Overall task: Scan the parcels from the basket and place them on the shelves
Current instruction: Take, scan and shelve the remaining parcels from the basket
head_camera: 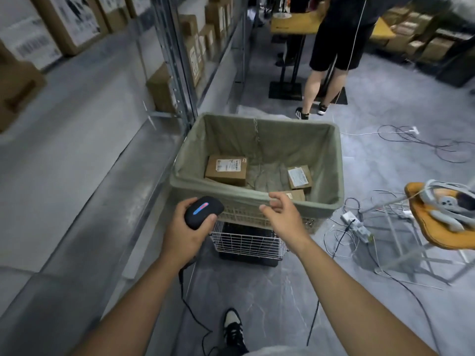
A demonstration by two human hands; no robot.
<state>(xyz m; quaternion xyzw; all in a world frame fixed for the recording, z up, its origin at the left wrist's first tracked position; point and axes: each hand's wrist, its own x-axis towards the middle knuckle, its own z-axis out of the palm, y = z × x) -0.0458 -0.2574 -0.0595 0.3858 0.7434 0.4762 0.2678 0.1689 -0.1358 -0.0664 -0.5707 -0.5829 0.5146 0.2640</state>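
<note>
A basket (331,160) lined with olive cloth stands on a wire cart before me. Inside lie a larger cardboard parcel (226,170) with a white label, a smaller labelled parcel (299,177) to its right, and a third parcel (295,195) partly hidden behind the near rim. My left hand (183,231) grips a black barcode scanner (203,212) with a lit blue and red strip, just left of the basket. My right hand (281,213) pinches the cloth at the basket's near rim. Grey metal shelves (84,140) run along my left.
Cardboard boxes (198,47) fill the shelves at the back left. A person (334,55) in black shorts stands beyond the basket by a yellow table. Cables (416,140) and a power strip (357,226) lie on the floor to the right, near an orange-seated stool (424,224).
</note>
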